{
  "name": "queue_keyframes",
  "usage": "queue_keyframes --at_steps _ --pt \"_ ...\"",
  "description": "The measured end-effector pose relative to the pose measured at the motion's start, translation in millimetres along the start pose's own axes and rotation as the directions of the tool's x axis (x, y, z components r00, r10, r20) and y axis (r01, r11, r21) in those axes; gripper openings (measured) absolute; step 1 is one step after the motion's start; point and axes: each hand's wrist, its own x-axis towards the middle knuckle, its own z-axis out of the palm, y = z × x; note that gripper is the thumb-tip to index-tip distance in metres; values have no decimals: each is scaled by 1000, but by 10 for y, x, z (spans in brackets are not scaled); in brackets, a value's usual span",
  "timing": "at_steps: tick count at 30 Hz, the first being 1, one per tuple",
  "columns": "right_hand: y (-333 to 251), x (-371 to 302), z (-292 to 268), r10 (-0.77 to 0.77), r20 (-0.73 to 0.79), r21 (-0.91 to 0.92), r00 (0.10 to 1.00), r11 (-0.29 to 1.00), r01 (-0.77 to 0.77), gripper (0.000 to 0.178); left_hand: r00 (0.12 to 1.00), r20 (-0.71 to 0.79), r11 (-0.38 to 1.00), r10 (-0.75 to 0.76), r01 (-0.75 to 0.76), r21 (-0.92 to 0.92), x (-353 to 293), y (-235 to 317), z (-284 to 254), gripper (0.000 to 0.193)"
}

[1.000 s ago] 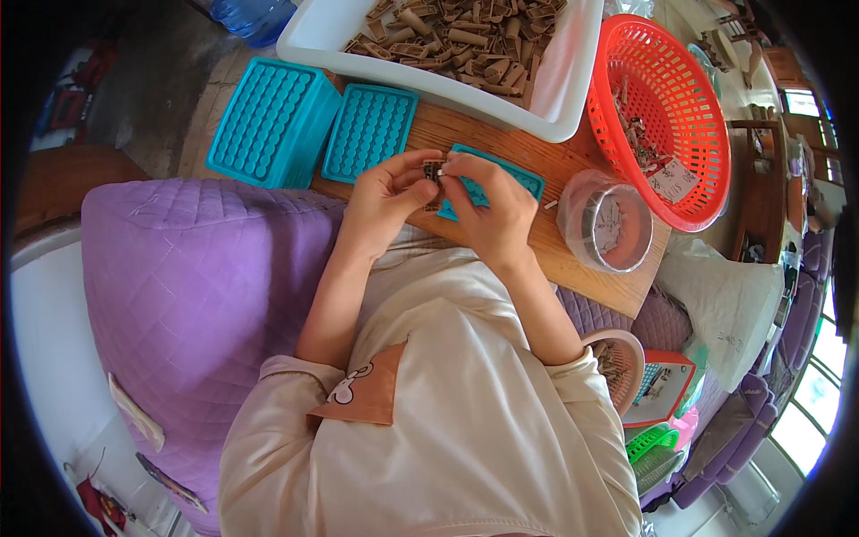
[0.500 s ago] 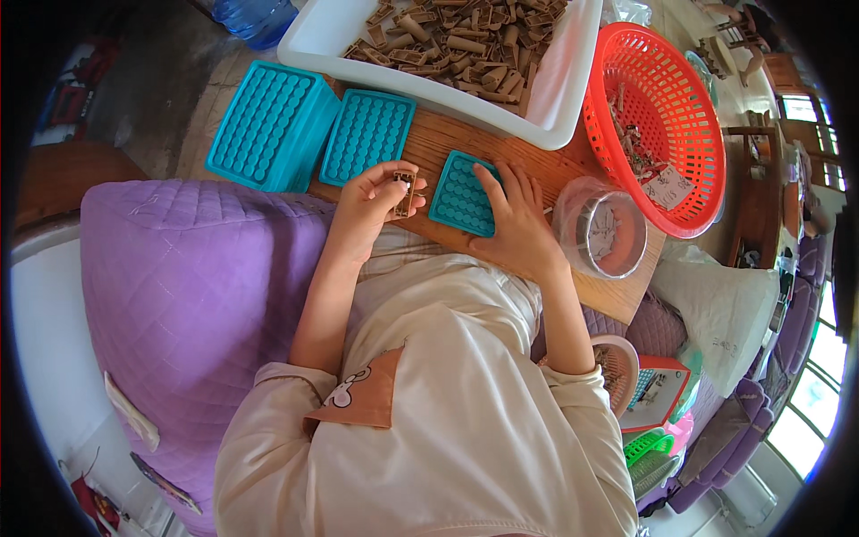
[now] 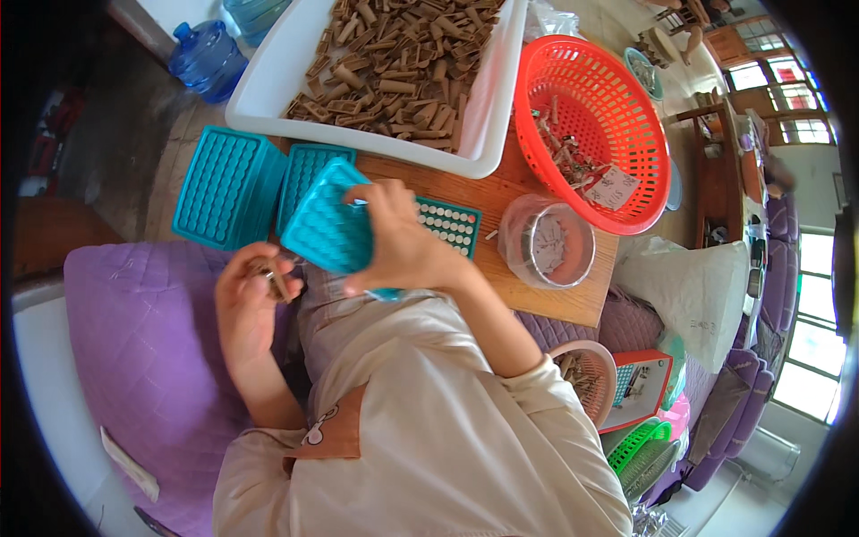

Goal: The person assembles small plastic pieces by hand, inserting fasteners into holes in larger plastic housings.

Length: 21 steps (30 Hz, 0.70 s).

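My right hand (image 3: 404, 237) grips a teal dimpled tray (image 3: 327, 217) by its edge, fingers on top and thumb below, and holds it tilted above the table. Under my right hand, partly hidden by it, a teal tray filled with small white round pieces (image 3: 452, 224) lies on the table; one piece at its corner looks red. My left hand (image 3: 243, 300) is closed round a small brown plastic piece (image 3: 276, 282) beside the lifted tray. Behind that tray, another teal tray (image 3: 313, 161) is partly covered, next to a taller teal tray stack (image 3: 222, 192).
A white bin (image 3: 376, 146) of brown plastic pieces stands at the back of the wooden table (image 3: 537, 300). A red basket (image 3: 658, 192) with small parts and a clear plastic-lined tub (image 3: 523, 228) are at the right. A purple cushion (image 3: 148, 349) is at my left.
My right hand has lifted the teal tray off the table and carried it left, uncovering the tray of white pieces. My left hand has moved left, still holding the brown piece. The view has shifted.
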Motion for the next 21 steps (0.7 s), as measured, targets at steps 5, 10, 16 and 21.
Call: queue_keyframes --at_steps 5,10,16,21 --pt "178 514 601 84 -387 -37 918 994 -106 69 989 10 988 147 -146 -47 -125 241 -50 36" --pt "212 563 835 121 -421 -257 899 934 -247 64 983 -37 984 180 -180 5 -184 231 -140 34" --pt "207 513 873 143 -450 -323 881 894 -311 66 989 -51 991 136 -136 9 -153 170 -139 34" --pt "304 572 995 10 -543 -275 839 943 -189 67 993 -26 993 113 -113 -26 -110 156 -122 34"
